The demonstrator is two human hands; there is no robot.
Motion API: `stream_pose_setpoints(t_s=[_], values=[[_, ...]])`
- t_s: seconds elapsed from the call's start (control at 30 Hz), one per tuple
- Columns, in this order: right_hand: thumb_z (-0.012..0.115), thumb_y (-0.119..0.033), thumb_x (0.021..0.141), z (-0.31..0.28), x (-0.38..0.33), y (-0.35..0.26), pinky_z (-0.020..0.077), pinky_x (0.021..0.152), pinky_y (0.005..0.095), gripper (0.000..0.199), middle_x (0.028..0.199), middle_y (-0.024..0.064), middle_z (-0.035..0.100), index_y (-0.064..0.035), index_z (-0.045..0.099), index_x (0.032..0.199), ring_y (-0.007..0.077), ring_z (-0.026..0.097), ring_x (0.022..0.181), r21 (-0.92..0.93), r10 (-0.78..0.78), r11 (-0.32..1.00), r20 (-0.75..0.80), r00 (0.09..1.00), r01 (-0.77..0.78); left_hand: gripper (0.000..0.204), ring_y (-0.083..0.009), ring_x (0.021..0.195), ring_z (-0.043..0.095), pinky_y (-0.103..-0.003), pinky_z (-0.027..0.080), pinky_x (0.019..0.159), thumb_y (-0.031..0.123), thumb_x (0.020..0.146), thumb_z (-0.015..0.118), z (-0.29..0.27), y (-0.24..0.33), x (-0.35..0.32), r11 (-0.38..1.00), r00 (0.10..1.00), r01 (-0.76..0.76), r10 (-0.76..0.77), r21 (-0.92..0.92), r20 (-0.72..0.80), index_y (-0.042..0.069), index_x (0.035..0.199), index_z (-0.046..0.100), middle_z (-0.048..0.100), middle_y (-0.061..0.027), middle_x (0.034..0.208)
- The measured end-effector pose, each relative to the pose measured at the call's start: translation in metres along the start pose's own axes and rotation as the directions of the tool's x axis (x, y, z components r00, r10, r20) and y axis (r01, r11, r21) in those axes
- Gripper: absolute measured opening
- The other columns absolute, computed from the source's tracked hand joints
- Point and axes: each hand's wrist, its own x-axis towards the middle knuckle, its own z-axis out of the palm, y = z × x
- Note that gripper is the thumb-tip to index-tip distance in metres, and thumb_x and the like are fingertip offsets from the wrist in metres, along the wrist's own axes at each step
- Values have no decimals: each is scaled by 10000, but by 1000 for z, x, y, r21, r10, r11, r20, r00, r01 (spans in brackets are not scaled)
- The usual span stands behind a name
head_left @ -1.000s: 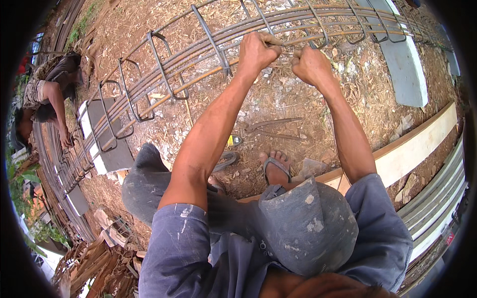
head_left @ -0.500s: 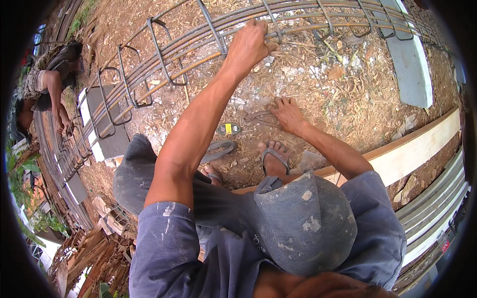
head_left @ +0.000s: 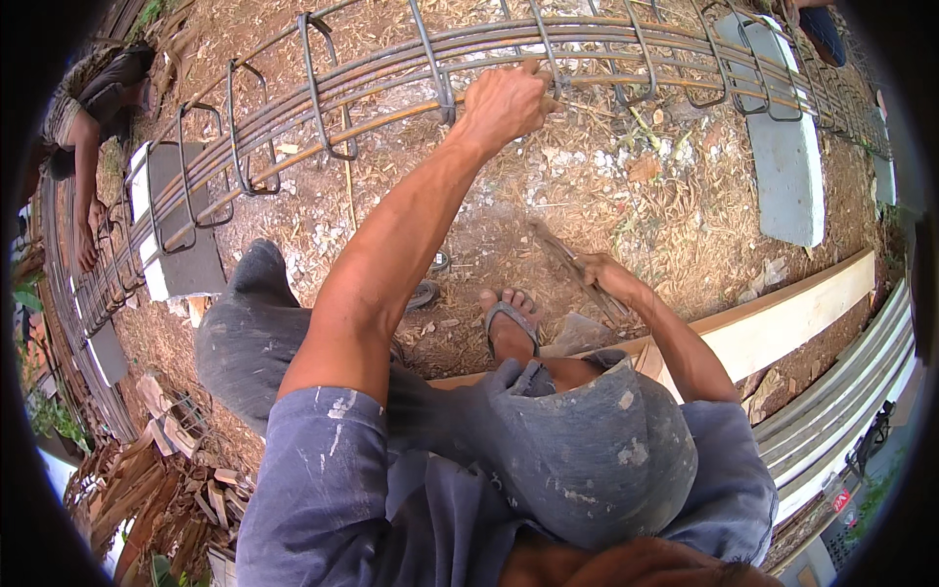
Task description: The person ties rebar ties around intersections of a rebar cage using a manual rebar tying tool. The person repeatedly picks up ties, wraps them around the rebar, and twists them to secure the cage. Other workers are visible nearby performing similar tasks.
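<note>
A long rebar cage (head_left: 391,73), made of rusty bars with square grey stirrups, curves across the far side. My left hand (head_left: 509,98) is closed on its near bar beside a stirrup. Whatever else those fingers hold is hidden. Nearer to me, my right hand (head_left: 608,277) grips a pair of rusty pincers (head_left: 556,243) by the handles. Their jaws point far and left, above the chip-strewn ground. Partly behind my left forearm are a round tape measure (head_left: 440,261) and a coil of grey tie wire (head_left: 423,294).
Grey-white slabs lie under the cage at left (head_left: 181,210) and right (head_left: 787,166). A wooden board (head_left: 792,318) runs along the right near my foot (head_left: 511,328). At far left, a co-worker (head_left: 83,127) bends over the bars; scrap wood (head_left: 156,489) piles at lower left.
My right hand has picked the pincers up from the ground and drawn them nearer. My left hand stays at the cage. The view has shifted somewhat, and my forearm now covers part of the tape measure.
</note>
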Motion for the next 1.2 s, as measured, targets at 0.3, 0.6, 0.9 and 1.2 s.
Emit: stream_pose_setpoints(t_s=[0.3, 0.6, 0.9, 1.2], values=[[520, -91, 892, -75, -113, -201, 515, 848, 427, 620, 925, 222, 660, -139, 342, 1483, 312, 661, 964, -690, -183, 679, -490, 852, -251, 483, -227, 675, 670, -356, 501, 460, 514, 877, 611, 25, -11, 6, 998, 991, -14, 23, 69, -133, 40, 926, 693, 654, -102, 959], [441, 70, 771, -71, -69, -258, 450, 974, 538, 840, 1243, 330, 481, -242, 233, 1523, 475, 554, 1112, -944, -362, -48, -288, 887, -326, 355, -178, 638, 630, -318, 470, 435, 399, 849, 661, 34, -13, 7, 986, 951, -117, 145, 117, -273, 54, 916, 706, 663, -79, 933], [446, 39, 784, -50, -55, -277, 428, 997, 493, 776, 1233, 290, 528, -172, 284, 1514, 417, 519, 1145, -866, -310, -236, -362, 879, -440, 216, -165, 634, 611, -293, 421, 376, 278, 811, 667, 36, -11, 11, 998, 984, -46, 51, 37, -170, 65, 826, 700, 666, -84, 937], [457, -74, 865, -72, -55, -323, 526, 765, 422, 292, 837, 188, 652, -6, 605, 1107, 304, 669, 853, -941, -22, -199, -275, 961, -274, 179, -205, 764, 692, -330, 539, 480, 194, 744, 652, 31, -9, 7, 997, 973, -58, 66, 41, -219, 78, 866, 713, 686, -80, 974]])
